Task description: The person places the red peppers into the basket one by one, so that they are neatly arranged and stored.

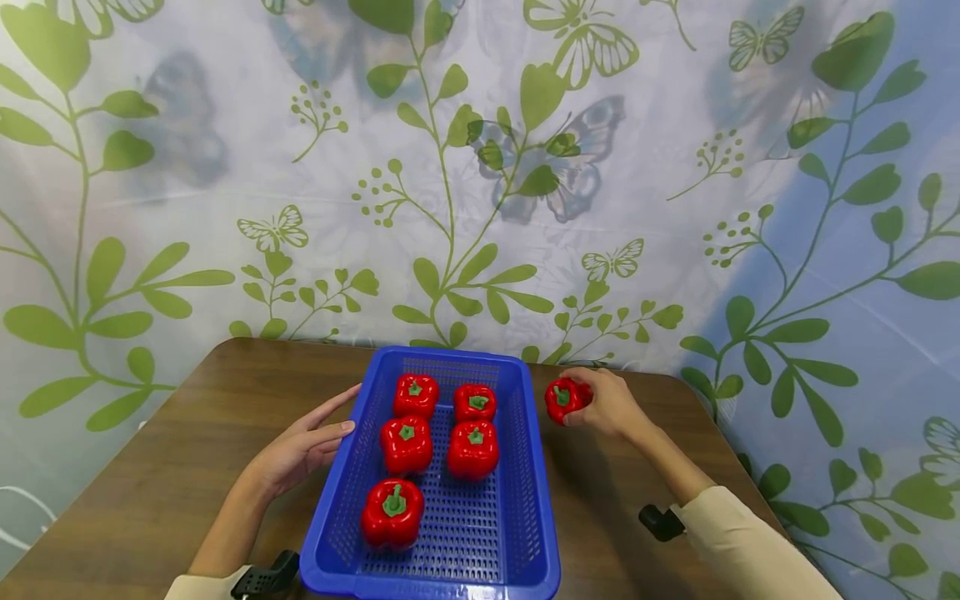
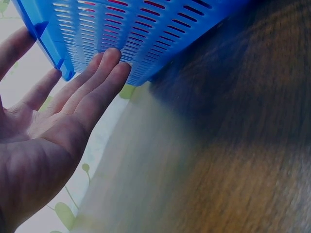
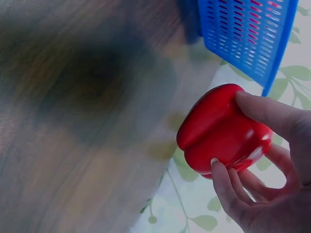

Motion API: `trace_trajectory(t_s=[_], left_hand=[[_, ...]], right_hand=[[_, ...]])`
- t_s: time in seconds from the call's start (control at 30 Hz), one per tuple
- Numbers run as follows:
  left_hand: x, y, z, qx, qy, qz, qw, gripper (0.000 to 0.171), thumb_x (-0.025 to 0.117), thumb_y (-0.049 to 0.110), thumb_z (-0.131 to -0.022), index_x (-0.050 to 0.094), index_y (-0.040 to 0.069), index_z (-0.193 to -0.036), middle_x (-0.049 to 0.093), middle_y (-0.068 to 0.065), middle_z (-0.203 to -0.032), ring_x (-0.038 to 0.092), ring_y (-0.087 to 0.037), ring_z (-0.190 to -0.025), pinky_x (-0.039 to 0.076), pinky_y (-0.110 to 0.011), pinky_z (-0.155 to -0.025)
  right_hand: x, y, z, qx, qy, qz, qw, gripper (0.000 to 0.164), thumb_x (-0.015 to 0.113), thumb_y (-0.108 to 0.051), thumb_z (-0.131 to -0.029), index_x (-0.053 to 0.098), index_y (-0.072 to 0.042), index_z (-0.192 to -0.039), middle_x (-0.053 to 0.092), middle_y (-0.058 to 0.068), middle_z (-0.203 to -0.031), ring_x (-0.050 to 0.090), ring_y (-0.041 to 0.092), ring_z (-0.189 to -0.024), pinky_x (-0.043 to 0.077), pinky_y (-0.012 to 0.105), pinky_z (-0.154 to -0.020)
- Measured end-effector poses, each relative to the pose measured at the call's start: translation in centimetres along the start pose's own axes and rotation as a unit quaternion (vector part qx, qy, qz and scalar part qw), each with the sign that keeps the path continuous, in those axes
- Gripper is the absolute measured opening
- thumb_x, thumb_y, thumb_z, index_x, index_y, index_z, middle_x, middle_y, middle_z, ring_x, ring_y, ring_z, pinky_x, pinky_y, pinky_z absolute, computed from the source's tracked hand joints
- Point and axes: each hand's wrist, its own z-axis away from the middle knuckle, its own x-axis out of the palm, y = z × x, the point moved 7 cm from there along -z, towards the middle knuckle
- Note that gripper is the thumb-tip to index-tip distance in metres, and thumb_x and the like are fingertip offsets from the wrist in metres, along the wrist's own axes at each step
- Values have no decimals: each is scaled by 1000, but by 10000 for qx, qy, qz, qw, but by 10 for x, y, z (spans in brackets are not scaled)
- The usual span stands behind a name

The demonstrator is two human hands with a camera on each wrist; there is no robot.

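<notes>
My right hand (image 1: 609, 403) grips a red bell pepper (image 1: 562, 400) with a green stem, just right of the blue basket (image 1: 543, 500). In the right wrist view the thumb and fingers curl round the glossy pepper (image 3: 223, 131), apart from the basket's side (image 3: 243, 34). My left hand (image 1: 300, 450) is at the basket's left side, its fingers fairly straight and touching the rim and wall, as the left wrist view of the hand (image 2: 58, 107) shows. Several more red peppers sit inside the basket, among them a front one (image 1: 392, 514) and a back-left one (image 1: 416, 395).
Under the basket is a brown wooden table (image 1: 187, 450) with rounded far corners. A curtain (image 1: 480, 167) printed with green leaves and butterflies hangs behind it and along the right side. A white cable (image 1: 22, 517) lies at the far left.
</notes>
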Motion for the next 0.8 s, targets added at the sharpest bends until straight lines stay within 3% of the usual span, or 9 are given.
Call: trace_trajectory(t_s=[0.53, 0.8], left_hand=[[-3, -2, -1, -46, 0, 0, 10000, 64, 46, 18, -108, 16, 24, -164, 46, -20, -155, 63, -30, -128, 55, -37, -102], [-2, -2, 0, -47, 30, -18, 10000, 64, 46, 19, -108, 17, 25, -164, 47, -19, -154, 63, -29, -128, 55, -38, -102]], right_hand=[[-28, -33, -3, 47, -200, -210, 9996, 62, 86, -21, -77, 63, -7, -133, 73, 14, -114, 67, 31, -101, 59, 48, -84], [-38, -51, -1, 221, -372, -565, 9975, 67, 85, -28, -80, 59, -13, -140, 72, 13, -118, 70, 28, -99, 60, 43, -81]])
